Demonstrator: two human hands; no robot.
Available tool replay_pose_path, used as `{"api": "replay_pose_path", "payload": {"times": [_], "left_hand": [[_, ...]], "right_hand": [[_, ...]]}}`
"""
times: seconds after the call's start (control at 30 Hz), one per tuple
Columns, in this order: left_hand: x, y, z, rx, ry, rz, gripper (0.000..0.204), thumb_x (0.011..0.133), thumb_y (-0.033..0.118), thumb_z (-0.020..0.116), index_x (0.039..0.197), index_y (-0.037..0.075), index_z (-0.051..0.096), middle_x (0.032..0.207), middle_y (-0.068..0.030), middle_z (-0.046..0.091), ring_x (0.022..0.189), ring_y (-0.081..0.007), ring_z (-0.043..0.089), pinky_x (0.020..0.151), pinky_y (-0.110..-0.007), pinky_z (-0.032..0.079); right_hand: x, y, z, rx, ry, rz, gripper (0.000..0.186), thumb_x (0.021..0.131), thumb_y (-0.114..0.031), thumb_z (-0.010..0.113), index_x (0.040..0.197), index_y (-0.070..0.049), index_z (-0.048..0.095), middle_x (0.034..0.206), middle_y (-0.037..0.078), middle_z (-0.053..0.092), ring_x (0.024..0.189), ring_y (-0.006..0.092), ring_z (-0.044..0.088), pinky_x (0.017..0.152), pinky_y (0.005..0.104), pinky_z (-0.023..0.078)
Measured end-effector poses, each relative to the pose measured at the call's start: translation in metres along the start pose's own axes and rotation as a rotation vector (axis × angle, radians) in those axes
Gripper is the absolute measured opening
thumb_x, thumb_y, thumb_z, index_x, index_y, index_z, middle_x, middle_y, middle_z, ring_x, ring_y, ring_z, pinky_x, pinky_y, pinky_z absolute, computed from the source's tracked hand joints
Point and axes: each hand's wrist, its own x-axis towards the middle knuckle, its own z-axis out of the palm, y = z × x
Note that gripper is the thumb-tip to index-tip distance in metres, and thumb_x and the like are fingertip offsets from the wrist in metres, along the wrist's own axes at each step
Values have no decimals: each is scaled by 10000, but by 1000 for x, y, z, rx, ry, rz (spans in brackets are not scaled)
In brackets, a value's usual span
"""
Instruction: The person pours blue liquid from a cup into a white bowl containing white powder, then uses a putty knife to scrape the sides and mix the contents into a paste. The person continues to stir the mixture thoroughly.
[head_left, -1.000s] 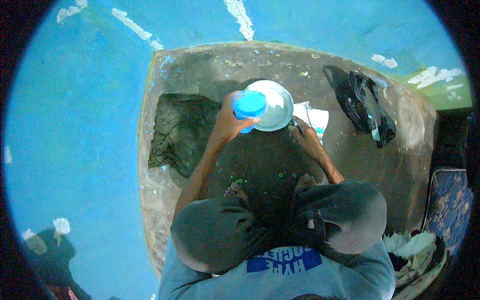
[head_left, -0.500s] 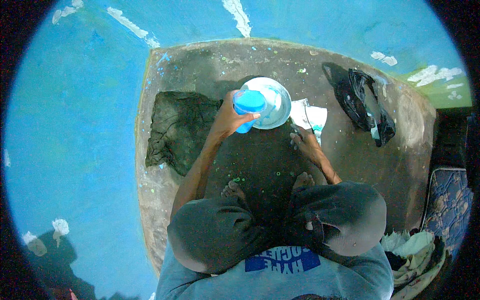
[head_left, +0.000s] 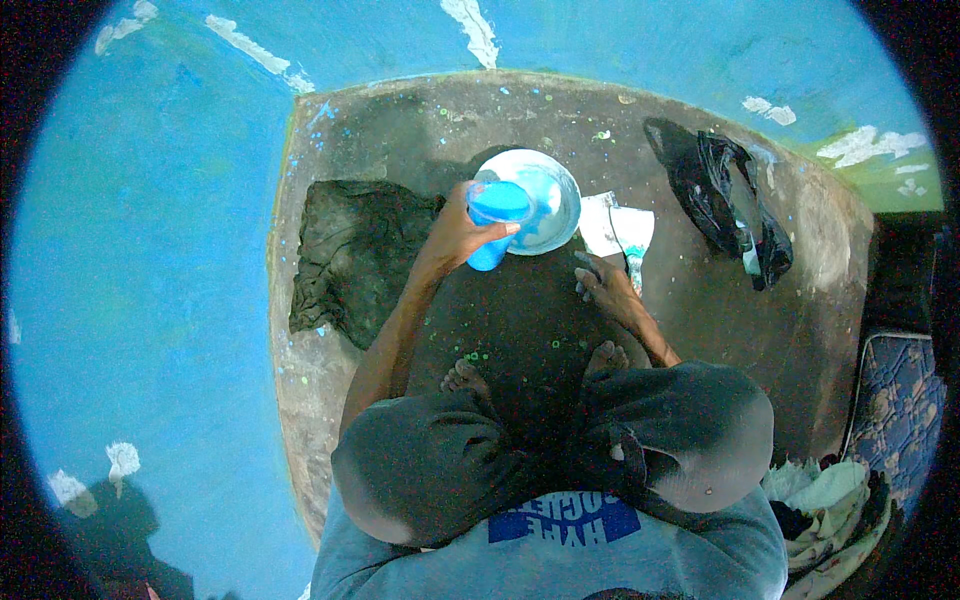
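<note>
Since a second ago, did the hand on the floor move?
Yes. The right hand slid back from the white paper toward the person's foot.

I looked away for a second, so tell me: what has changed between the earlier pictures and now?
Little. The right hand has drawn back from the white sheet toward the body and now hangs over the floor. The left hand keeps its grip on the blue cup at the white bowl. The dark cloth and the black bag lie as before.
</note>
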Motion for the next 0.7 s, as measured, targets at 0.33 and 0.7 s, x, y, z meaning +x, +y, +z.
{"api": "replay_pose_path", "payload": {"times": [0.33,0.7], "left_hand": [[5,-5,3,-33,-22,-48,781,673,246,837,1254,-44,404,1162,-170,547,1068,-234,551,918,-362,454],[6,18,4,-95,-75,-69,595,695,206,817,1148,-25,509,1039,-119,614,971,-192,587,874,-346,466]], "right_hand": [[4,11,9,-30,11,-37,471,953,-216,526,1348,21,429,801,83,625,677,132,568,636,287,487],[-5,4,7,86,-7,-10,460,951,-215,527,1341,12,439,822,81,631,716,129,567,651,283,477]]}}
